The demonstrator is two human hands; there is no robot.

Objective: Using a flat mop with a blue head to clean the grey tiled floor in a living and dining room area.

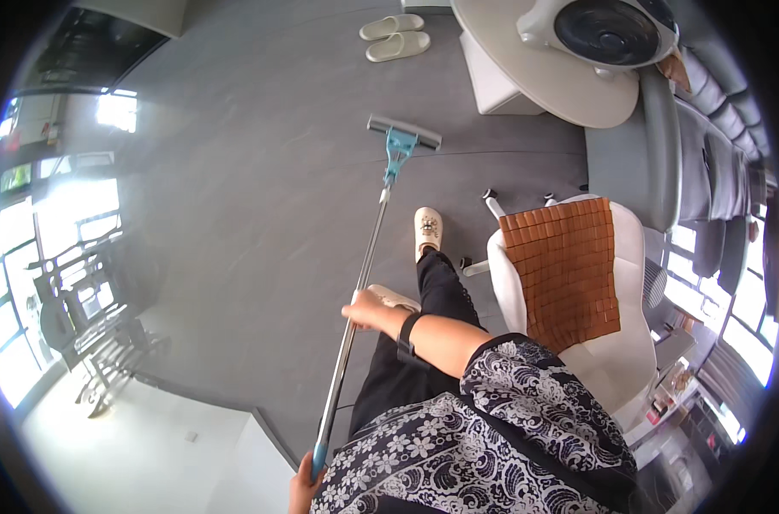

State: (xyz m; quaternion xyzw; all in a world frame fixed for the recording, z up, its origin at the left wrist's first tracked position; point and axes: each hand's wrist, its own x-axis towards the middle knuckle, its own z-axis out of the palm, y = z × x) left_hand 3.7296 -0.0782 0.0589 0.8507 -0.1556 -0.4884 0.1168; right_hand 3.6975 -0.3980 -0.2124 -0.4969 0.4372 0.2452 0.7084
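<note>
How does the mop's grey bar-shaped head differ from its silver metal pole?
The grey bar-shaped head is dull and thick; the silver metal pole is shiny and slender. The head sits crosswise; the pole runs toward the person. No hand touches the head; the right hand grips the pole. Both belong to one mop.

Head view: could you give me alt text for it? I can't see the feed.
The right hand and the left hand grip a long-handled mop, its blue-framed head extended over a gray floor. To the right is a white chair with a brown mat; pale slippers lie beyond the mop.
</note>
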